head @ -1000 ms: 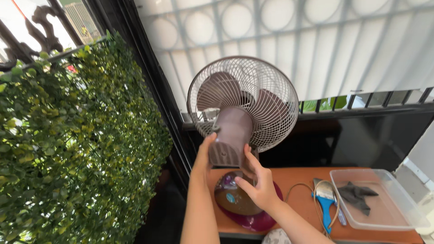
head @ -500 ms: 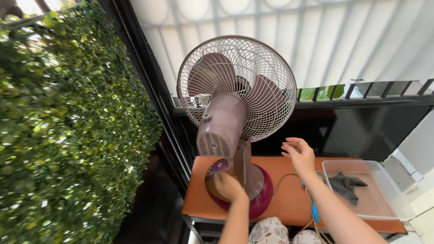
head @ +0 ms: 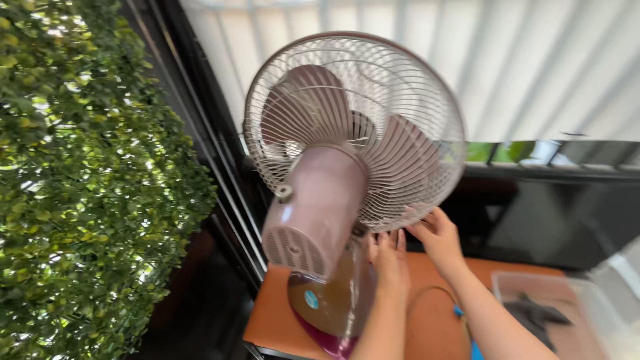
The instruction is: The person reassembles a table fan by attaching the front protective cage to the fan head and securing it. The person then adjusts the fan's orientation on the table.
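Fan (head: 347, 167) under both hands; clear tray (head: 580, 300) holds a dark cloth (head: 533, 312).

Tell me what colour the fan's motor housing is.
The motor housing is dusty mauve-pink, clearest in the head view.

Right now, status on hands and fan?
Left hand and right hand open, fingertips at fan guard's lower rim. Fan upright on orange table. Nothing blocking.
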